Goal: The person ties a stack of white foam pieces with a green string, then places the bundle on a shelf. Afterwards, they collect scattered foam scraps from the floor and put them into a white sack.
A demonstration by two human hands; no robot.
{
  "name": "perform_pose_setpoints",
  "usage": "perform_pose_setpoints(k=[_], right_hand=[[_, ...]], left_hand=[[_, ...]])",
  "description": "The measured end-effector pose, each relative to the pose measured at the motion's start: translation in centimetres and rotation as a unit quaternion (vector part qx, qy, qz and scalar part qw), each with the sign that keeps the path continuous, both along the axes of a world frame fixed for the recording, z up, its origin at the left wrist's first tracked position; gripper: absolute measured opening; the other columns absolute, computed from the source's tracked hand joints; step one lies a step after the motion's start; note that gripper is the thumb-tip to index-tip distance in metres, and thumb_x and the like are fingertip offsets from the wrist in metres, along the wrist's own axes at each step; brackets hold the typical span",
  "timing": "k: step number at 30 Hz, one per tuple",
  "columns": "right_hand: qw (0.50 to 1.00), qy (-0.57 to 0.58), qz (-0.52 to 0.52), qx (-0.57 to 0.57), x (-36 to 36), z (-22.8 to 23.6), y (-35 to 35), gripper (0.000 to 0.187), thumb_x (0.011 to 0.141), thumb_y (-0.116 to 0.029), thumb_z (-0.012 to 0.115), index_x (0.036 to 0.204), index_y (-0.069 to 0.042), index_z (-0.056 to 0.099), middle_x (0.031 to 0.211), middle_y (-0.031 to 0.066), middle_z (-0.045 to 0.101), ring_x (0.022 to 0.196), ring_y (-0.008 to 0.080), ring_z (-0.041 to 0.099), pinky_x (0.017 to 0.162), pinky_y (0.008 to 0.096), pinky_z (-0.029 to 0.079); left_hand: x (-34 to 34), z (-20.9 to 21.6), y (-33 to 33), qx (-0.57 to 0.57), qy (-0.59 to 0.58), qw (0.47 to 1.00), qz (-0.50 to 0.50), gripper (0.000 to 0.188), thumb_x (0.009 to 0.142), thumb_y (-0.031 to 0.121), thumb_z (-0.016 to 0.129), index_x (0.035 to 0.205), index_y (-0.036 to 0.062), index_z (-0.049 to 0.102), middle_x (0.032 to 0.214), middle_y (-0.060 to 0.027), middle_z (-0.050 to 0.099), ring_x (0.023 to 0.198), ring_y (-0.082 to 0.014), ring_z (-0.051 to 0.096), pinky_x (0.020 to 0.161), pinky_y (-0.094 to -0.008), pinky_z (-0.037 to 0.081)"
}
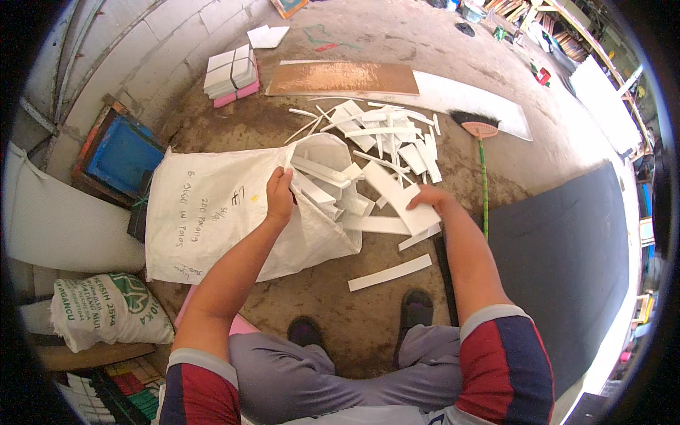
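A large white woven sack [212, 212] lies on its side with its mouth facing right, and white foam offcuts show inside it. My left hand [280, 195] grips the sack's rim, fingers closed over the edge. At the sack's mouth my right hand [427, 201] is closed on white foam strips [391, 185], which fan out toward the opening. Beyond the hands lies a loose heap of white foam offcuts [397, 134] on the floor. One separate foam strip [389, 273] rests near my feet.
A broom [479, 129] with a green handle lies right of the heap. Behind it are a brown board [347, 78] and a strapped stack of white sheets [231, 72]. A big black sheet [559, 262] covers the right side. A filled sack [110, 312] and blue-panelled frame [122, 157] stand left.
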State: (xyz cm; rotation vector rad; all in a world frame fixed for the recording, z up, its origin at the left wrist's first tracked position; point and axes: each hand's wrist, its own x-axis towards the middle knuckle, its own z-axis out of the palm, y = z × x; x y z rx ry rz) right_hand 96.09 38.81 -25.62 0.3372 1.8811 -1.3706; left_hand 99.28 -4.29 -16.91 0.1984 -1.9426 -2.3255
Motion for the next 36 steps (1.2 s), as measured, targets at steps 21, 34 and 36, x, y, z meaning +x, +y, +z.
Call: perform_pose_setpoints(k=[21, 34, 36], right_hand=[[0.962, 0.189, -0.175, -0.087, -3.6, 10.2, 2.9, 0.051, 0.076, -0.015, 0.076, 0.123, 0.000, 0.065, 0.106, 0.0126, 0.073, 0.084, 0.0215, 0.073, 0.077, 0.0351, 0.059], [0.993, 0.114, -0.004, -0.030, -1.9, 12.8, -1.1, 0.051, 0.072, -0.016, 0.081, 0.119, 0.000, 0.070, 0.103, 0.0118, 0.075, 0.084, 0.0249, 0.073, 0.077, 0.0342, 0.058], [0.993, 0.111, -0.024, -0.022, -1.6, 10.0, -5.4, 0.051, 0.071, -0.013, 0.082, 0.118, 0.002, 0.069, 0.102, 0.0131, 0.075, 0.083, 0.0254, 0.074, 0.077, 0.0360, 0.059]], left_hand=[[-1.2, -0.2, 0.3, -0.032, 0.045, 0.998, 0.008, 0.025, 0.106, 0.019, 0.053, 0.084, 0.0075, 0.054, 0.079, 0.0036, 0.050, 0.074, -0.0064, 0.043, 0.069, -0.0251, 0.038], [-1.0, 0.7, 1.5, -0.029, 0.020, 0.999, -0.013, 0.023, 0.106, 0.020, 0.052, 0.086, 0.0082, 0.055, 0.078, 0.0030, 0.053, 0.073, -0.0069, 0.047, 0.067, -0.0254, 0.040], [-1.2, 0.2, 2.4, -0.019, 0.020, 1.000, -0.015, 0.024, 0.106, 0.021, 0.053, 0.085, 0.0086, 0.054, 0.076, 0.0031, 0.051, 0.071, -0.0070, 0.046, 0.066, -0.0259, 0.040]])
